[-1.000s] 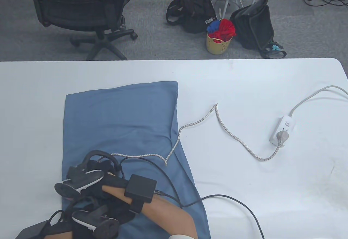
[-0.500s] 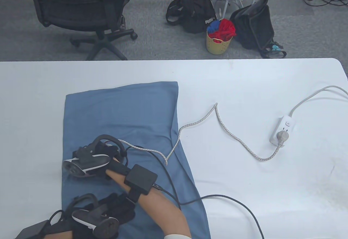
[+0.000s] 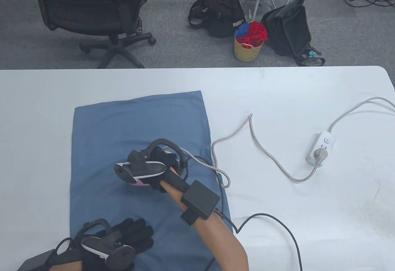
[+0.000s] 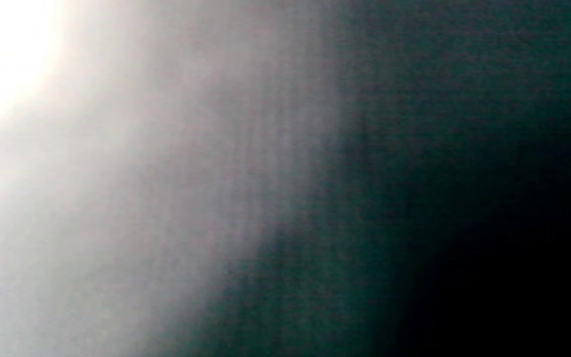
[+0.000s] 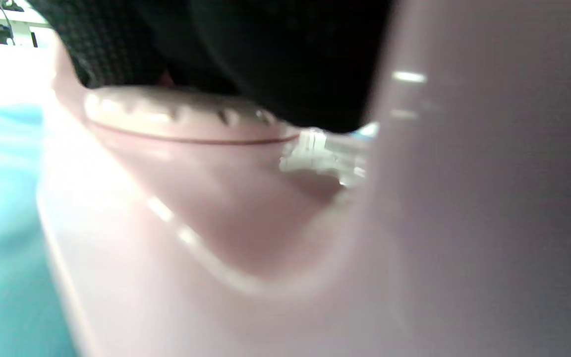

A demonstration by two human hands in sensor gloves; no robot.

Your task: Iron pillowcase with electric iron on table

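Note:
A blue pillowcase (image 3: 129,123) lies flat on the white table (image 3: 277,98). My right hand (image 3: 155,172) grips a pink electric iron (image 3: 140,182) on the middle of the pillowcase; the hand and its tracker hide most of the iron. The right wrist view shows the iron's pink body (image 5: 315,248) and dial (image 5: 181,119) close up, with gloved fingers (image 5: 265,49) over them. My left hand (image 3: 135,237) rests on the pillowcase's near left part with fingers spread. The left wrist view is a blur.
The iron's braided cord (image 3: 265,153) snakes right across the table to a white power strip (image 3: 322,146). A black glove cable (image 3: 271,221) loops on the table at the lower right. A chair, bags and a basket stand on the floor beyond the far edge.
My right hand has slid the iron from the near left of the pillowcase to its middle, away and rightwards. The braided cord shifted right. The left hand stayed put and is now uncovered.

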